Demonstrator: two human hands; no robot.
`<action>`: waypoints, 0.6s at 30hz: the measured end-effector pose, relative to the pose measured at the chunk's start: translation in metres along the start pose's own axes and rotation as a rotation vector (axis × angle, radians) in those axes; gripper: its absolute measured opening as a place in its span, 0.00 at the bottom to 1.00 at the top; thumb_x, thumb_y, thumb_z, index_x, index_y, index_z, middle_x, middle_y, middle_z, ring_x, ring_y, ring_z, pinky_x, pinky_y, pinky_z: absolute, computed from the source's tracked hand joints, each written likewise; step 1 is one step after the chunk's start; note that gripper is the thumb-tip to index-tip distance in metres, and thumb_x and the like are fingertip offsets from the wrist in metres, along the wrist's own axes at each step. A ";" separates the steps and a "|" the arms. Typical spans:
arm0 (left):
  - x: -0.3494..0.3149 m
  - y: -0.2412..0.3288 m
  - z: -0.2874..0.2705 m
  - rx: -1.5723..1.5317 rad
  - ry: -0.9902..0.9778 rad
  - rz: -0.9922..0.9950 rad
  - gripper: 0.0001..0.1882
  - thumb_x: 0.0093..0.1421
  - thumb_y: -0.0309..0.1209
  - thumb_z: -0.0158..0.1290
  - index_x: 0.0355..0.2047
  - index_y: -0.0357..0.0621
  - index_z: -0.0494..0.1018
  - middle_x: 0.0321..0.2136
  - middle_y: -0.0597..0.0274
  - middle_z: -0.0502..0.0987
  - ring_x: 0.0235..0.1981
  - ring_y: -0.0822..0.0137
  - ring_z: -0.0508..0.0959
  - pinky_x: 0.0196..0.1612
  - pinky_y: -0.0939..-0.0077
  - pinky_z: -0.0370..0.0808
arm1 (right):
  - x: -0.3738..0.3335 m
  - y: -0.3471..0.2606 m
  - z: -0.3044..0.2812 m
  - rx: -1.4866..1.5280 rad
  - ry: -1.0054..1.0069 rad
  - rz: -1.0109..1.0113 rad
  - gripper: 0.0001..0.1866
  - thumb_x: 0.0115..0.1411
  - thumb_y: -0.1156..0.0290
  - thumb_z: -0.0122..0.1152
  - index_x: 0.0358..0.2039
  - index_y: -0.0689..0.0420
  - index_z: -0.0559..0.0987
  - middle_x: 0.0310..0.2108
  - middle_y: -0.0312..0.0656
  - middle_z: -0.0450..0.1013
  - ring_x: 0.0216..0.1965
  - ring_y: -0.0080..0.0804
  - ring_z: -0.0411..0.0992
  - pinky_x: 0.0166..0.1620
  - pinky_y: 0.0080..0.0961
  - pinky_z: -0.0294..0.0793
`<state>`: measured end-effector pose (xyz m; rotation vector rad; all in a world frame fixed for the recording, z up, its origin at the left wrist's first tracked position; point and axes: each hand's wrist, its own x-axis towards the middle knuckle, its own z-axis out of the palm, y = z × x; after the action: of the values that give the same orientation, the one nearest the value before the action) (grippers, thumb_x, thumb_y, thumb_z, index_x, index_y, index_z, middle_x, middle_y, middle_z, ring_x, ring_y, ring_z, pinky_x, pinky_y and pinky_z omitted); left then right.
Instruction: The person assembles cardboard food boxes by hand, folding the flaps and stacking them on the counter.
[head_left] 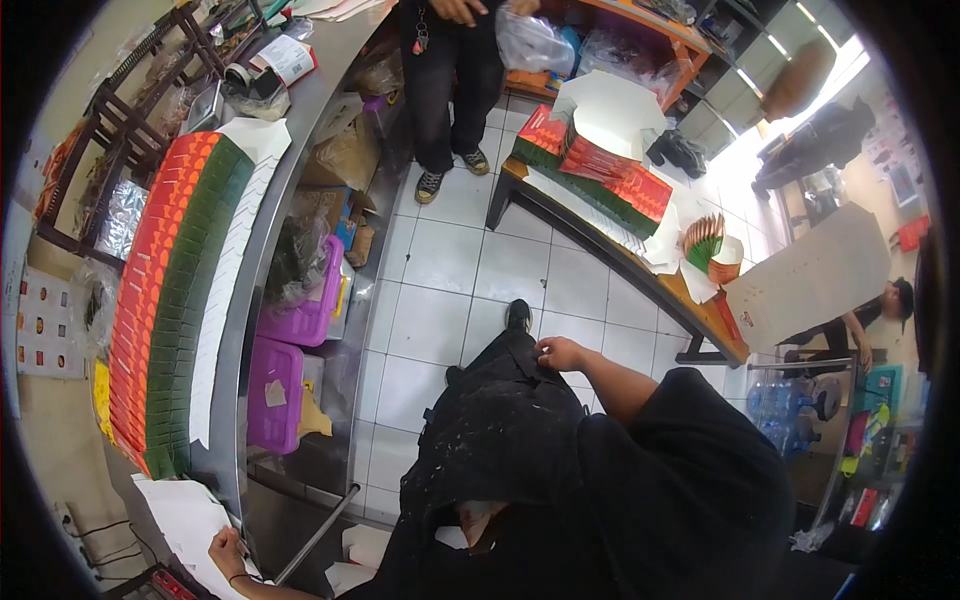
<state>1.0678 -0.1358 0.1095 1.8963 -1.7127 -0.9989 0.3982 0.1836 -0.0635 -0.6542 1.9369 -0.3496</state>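
Nearby, red-green cartons (170, 300) crowd the counter (335, 60); left hand (228, 552) at white sheets (180, 515), right hand (562, 353) at apron (500, 400), neither grip discernible.

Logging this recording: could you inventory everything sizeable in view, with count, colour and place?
Long metal counter: one, grey, left
Overlapping folded cardboard row: one, red, green and white, on counter
Boxy plastic bins: two, purple, under counter
Long wood-topped bench: one, brown, upper right
Folded cardboard pieces: many, red, green and white, on bench
Large plastic bottles: several, translucent blue, right
Other people: at least two, dark-clothed, top and right
Left hand: one, bare, at white sheets, lower left
Right hand: one, bare, at black apron, centre
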 end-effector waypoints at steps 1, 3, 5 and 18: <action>0.000 0.001 0.002 0.000 -0.001 0.003 0.12 0.50 0.32 0.57 0.25 0.33 0.72 0.15 0.72 0.67 0.14 0.83 0.59 0.17 0.87 0.55 | -0.003 0.000 0.000 0.002 0.003 -0.001 0.22 0.46 0.65 0.55 0.44 0.56 0.71 0.42 0.49 0.69 0.44 0.41 0.67 0.47 0.29 0.66; -0.004 0.005 0.005 0.036 0.070 -0.021 0.12 0.50 0.33 0.57 0.23 0.34 0.73 0.14 0.73 0.67 0.14 0.83 0.58 0.17 0.87 0.54 | -0.009 -0.002 -0.002 -0.022 0.020 -0.007 0.22 0.46 0.65 0.56 0.43 0.56 0.71 0.41 0.49 0.69 0.44 0.41 0.68 0.47 0.29 0.66; -0.003 0.004 -0.002 0.006 0.051 -0.007 0.11 0.50 0.32 0.56 0.23 0.34 0.73 0.14 0.73 0.66 0.14 0.83 0.58 0.16 0.87 0.54 | 0.001 0.014 0.005 0.004 0.040 -0.031 0.20 0.46 0.66 0.56 0.42 0.56 0.72 0.38 0.49 0.71 0.40 0.38 0.69 0.44 0.28 0.67; -0.010 0.006 -0.022 0.111 0.120 -0.012 0.11 0.49 0.33 0.55 0.20 0.34 0.73 0.14 0.68 0.69 0.16 0.76 0.65 0.20 0.81 0.61 | 0.010 0.022 0.019 0.238 0.020 0.016 0.20 0.48 0.72 0.56 0.44 0.58 0.70 0.33 0.46 0.72 0.34 0.30 0.70 0.39 0.25 0.69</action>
<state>1.0791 -0.1309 0.1306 1.9954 -1.7207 -0.7915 0.4054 0.1966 -0.0900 -0.4810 1.8817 -0.5685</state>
